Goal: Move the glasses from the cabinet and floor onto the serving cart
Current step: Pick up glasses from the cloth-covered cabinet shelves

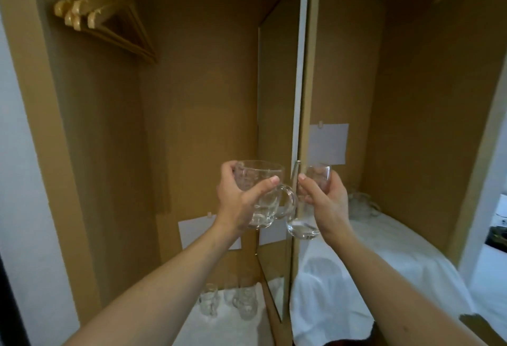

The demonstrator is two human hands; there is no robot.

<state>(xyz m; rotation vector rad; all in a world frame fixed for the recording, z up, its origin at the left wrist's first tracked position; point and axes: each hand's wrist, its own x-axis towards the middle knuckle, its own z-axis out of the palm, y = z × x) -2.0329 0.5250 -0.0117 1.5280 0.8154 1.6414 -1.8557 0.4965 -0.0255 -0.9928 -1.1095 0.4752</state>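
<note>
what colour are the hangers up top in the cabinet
Light golden wood colour. The hangers show best in the head view, at upper left.

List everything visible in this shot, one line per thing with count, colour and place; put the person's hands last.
glass mug: one, clear, with handle, held up in front of the cabinet's centre divider
second glass: one, clear, held up just right of the mug
glasses on the left floor: several, clear, exact count unclear, on white cloth at the cabinet's left bottom
glasses on the right shelf: a few, clear, blurred, at the back on the white cloth
white cloth: covers the right shelf
hangers: several, light wood, upper left
paper notes: three visible, white, on the cabinet walls
cabinet: one, brown, open
left hand: grips the mug
right hand: holds the second glass
</note>
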